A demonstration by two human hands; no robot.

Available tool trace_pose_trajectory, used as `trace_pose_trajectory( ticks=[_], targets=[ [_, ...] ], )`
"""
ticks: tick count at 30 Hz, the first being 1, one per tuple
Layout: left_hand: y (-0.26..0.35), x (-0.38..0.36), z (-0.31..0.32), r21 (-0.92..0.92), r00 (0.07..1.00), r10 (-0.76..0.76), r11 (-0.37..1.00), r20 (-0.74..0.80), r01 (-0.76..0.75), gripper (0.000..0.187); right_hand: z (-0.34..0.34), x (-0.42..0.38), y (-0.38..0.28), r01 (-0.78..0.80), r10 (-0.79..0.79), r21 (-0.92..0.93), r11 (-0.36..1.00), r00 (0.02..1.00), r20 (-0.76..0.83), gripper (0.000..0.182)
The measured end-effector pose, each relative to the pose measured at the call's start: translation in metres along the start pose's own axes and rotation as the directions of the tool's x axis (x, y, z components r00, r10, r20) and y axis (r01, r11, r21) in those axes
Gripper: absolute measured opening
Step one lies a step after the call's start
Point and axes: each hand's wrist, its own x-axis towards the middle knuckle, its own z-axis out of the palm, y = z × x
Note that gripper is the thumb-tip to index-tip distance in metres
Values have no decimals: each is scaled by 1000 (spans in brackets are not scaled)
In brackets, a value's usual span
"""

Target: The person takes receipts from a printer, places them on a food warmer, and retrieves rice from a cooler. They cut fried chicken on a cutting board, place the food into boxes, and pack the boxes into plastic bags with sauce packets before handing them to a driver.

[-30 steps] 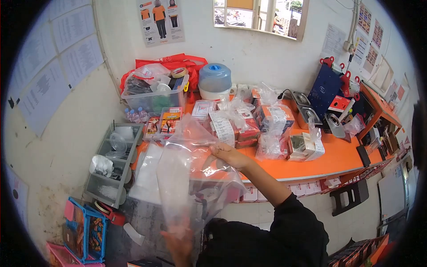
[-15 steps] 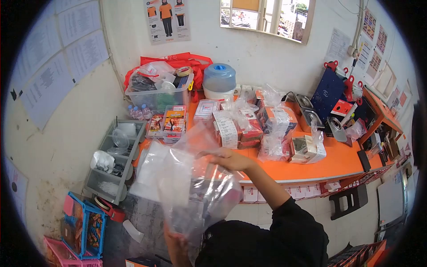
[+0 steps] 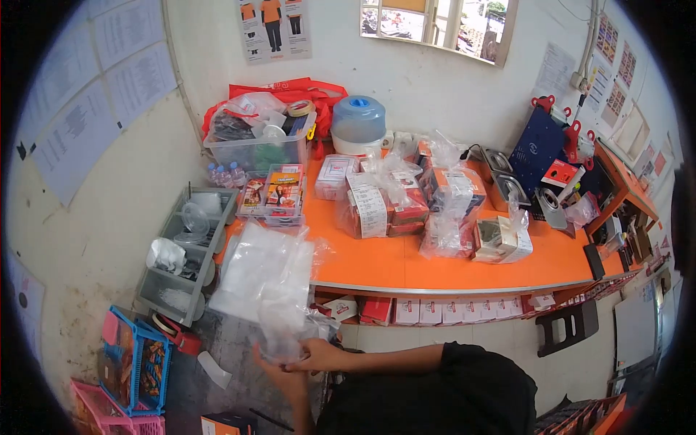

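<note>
Both hands are together low in the middle of the view, around the gathered lower part of a clear plastic bag (image 3: 284, 319). My left hand (image 3: 274, 368) is closed against the bag from below, its fingers partly hidden. From the right, my right hand (image 3: 316, 355) pinches the same bunched plastic. The upper part of the bag overlaps a stack of white, see-through plastic bags (image 3: 243, 279) at the orange table's left end, so its outline is hard to make out.
Wrapped boxes with receipts (image 3: 371, 210) stand on the orange table (image 3: 362, 264). Left are a grey divided tray (image 3: 174, 286), a blue basket (image 3: 165, 362) and a red tape dispenser (image 3: 187, 342). A clear tub (image 3: 254, 152) and a blue-lidded container (image 3: 358, 123) sit behind.
My right hand has come down and left to meet my left hand. The bag, spread wide and puffed out before, is now lower and gathered between both hands.
</note>
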Motion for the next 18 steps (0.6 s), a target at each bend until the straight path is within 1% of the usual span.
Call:
trace_pose_trajectory(
  ticks=[1,2,4,5,6,7,8,9,10,11,12,13,14,15,16,17,18],
  targets=[
    [2,1,4,110,991,133,985,22,-135,87,-6,-9,-11,-38,37,75,996,999,14,49],
    [6,0,6,113,990,139,984,15,-140,87,-9,-10,-11,-31,29,71,997,999,19,49],
    [27,-5,9,169,999,49,984,15,-51,87,-13,-8,-4,174,-171,-125,977,985,34,39],
    [40,-3,9,168,999,45,985,12,-47,87,-14,-1,6,171,-167,-126,977,985,37,39],
    [54,1,7,225,993,112,968,25,-115,89,-15,11,21,194,-210,205,959,976,62,29],
    [66,2,3,281,983,176,943,41,-181,91,-15,16,30,185,-257,515,837,964,71,21],
    [78,5,-6,281,984,174,943,39,-177,91,-22,9,19,182,-254,515,838,964,73,21],
    [89,9,-18,211,998,18,977,-61,-4,92,-36,4,5,4,-161,748,664,977,138,16],
    [99,13,-30,123,978,-144,979,-149,163,93,-54,0,-10,-172,-89,895,412,970,227,14],
    [106,15,-43,123,977,-145,979,-155,164,93,-74,6,-14,-225,-333,923,313,884,328,14],
    [110,14,-57,42,968,-223,972,-111,229,93,-94,11,-17,-303,-561,926,224,737,377,15],
    [114,12,-72,-35,953,-297,955,-59,296,93,-106,3,-29,-314,-570,911,269,710,413,14],
    [117,11,-88,-32,952,-300,954,-64,298,93,-114,-13,-48,-322,-578,894,311,682,447,13],
    [120,9,-105,-217,969,-227,955,-99,201,84,-127,-46,-90,-31,-281,944,329,951,129,12],
    [125,5,-115,-395,976,-156,915,-150,86,76,-137,-73,-120,234,28,864,446,961,-275,12],
    [136,-3,-119,-395,974,-162,915,-162,86,76,-144,-74,-114,224,29,863,452,964,-265,12],
    [148,-10,-122,-63,920,-274,961,-281,268,60,-152,-68,-106,229,-100,856,464,973,-207,14]
  ],
)
